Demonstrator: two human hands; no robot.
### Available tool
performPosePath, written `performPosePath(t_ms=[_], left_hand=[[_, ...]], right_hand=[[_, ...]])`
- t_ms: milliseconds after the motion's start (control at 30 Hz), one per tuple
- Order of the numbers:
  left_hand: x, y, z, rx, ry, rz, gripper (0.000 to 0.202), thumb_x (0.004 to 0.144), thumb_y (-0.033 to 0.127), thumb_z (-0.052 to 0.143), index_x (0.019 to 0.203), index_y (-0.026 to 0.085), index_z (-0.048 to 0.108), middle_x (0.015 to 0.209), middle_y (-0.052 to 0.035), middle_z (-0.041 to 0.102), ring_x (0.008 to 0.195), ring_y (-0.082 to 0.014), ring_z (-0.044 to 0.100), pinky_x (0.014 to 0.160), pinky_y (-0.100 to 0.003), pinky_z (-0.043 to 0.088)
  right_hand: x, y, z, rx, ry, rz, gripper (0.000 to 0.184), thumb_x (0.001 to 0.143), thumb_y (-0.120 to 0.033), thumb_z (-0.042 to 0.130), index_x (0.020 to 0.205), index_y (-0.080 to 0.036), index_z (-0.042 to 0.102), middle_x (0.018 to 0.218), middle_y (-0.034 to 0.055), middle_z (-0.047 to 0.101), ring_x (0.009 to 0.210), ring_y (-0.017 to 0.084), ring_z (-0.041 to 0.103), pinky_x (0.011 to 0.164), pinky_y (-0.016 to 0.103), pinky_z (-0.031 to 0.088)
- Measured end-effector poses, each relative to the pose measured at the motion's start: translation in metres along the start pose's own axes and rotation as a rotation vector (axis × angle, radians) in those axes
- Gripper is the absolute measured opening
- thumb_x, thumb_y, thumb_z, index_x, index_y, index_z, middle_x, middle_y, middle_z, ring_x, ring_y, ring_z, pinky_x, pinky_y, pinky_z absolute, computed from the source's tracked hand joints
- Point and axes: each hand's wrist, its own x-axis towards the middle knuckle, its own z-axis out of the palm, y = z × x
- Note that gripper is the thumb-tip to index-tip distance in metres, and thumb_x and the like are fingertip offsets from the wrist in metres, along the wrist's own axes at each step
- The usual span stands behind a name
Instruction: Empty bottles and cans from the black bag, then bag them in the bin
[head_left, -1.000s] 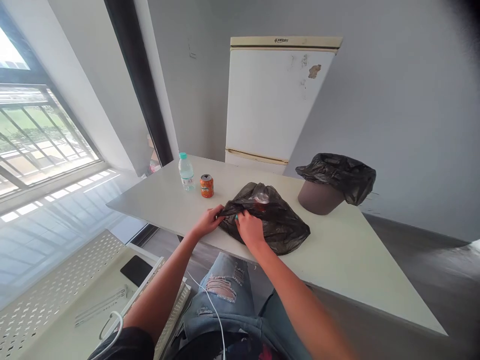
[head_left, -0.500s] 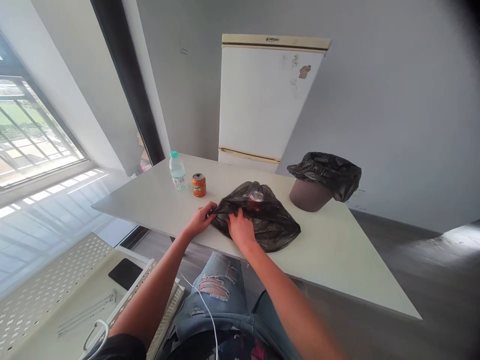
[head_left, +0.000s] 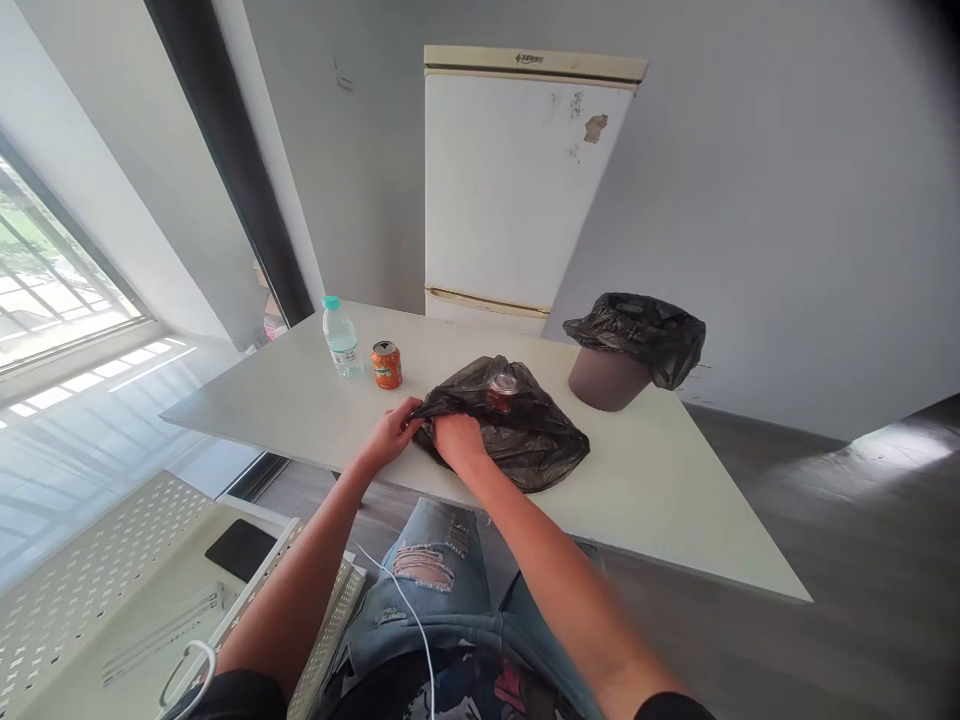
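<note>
Both your forearms reach in over the near edge of the table (head_left: 675, 500), the left one angling up to the right and the right one angling up to the left, so that your hands meet at the near left side of the black bag (head_left: 536, 440), which lies slumped on the tabletop a little in from that edge. Expect the film to be light, limp and rather slippery, and thin enough to stretch or tear under a hard fingertip; the gathered rim at the left, where it bunches into several layers, looks the best place to take hold, with a broad pinch rather than a nail. Your left hand (head_left: 391, 430) has that corner nipped between thumb and fingers, wrist low and close to the table. Your right hand (head_left: 459, 440) sits just beside it, knuckles up, its fingers tucked under the fold; they are hidden there, so whether they grip the film or merely prop it, you cannot tell from this angle. Farther in, a red can (head_left: 501, 400) shows amid the folds, a stiffer lump that probably weighs the film down. Beyond, to the left, stand an orange can (head_left: 387, 366) and a bottle (head_left: 341, 340); far right is the bin (head_left: 607, 380).
</note>
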Motion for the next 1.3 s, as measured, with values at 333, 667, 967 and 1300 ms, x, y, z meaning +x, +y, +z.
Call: performPosePath(t_ms=[333, 667, 967, 1300], left_hand=[[0.003, -0.002, 0.003, 0.087, 0.053, -0.056, 0.023, 0.094, 0.028, 0.048, 0.115, 0.023, 0.057, 0.080, 0.0012, 0.064, 0.068, -0.0177, 0.058, 0.071, -0.029, 0.046], [0.004, -0.008, 0.003, 0.168, 0.050, -0.099, 0.017, 0.096, 0.029, 0.048, 0.110, 0.024, 0.057, 0.071, 0.0021, 0.066, 0.063, -0.0193, 0.063, 0.068, -0.029, 0.045], [0.003, -0.003, 0.002, 0.153, 0.022, -0.088, 0.025, 0.093, 0.030, 0.051, 0.117, 0.025, 0.056, 0.088, 0.0001, 0.071, 0.070, -0.0190, 0.065, 0.071, -0.029, 0.047], [-0.031, 0.019, -0.001, 0.042, -0.055, -0.037, 0.077, 0.091, 0.035, 0.065, 0.158, 0.027, 0.026, 0.142, -0.0127, 0.059, 0.115, -0.0241, 0.066, 0.087, -0.035, 0.059]], right_hand=[[-0.087, 0.020, -0.002, 0.230, 0.278, 0.015, 0.040, 0.110, -0.028, 0.046, 0.147, -0.028, 0.058, 0.120, 0.0092, 0.067, 0.089, 0.019, 0.072, 0.077, 0.026, 0.054], [-0.148, 0.063, -0.052, 0.435, 0.811, -0.069, 0.023, 0.108, -0.029, 0.056, 0.127, -0.022, 0.067, 0.103, 0.0064, 0.072, 0.087, 0.018, 0.067, 0.085, 0.033, 0.056], [-0.228, 0.080, -0.074, 0.615, 1.306, 0.175, 0.028, 0.089, -0.030, 0.081, 0.114, -0.018, 0.075, 0.090, 0.0044, 0.073, 0.073, 0.018, 0.067, 0.070, 0.034, 0.056], [-0.304, 0.073, -0.068, 0.539, 1.480, 0.396, 0.023, 0.080, -0.027, 0.090, 0.099, -0.020, 0.079, 0.085, 0.0038, 0.073, 0.068, 0.019, 0.066, 0.061, 0.035, 0.054]])
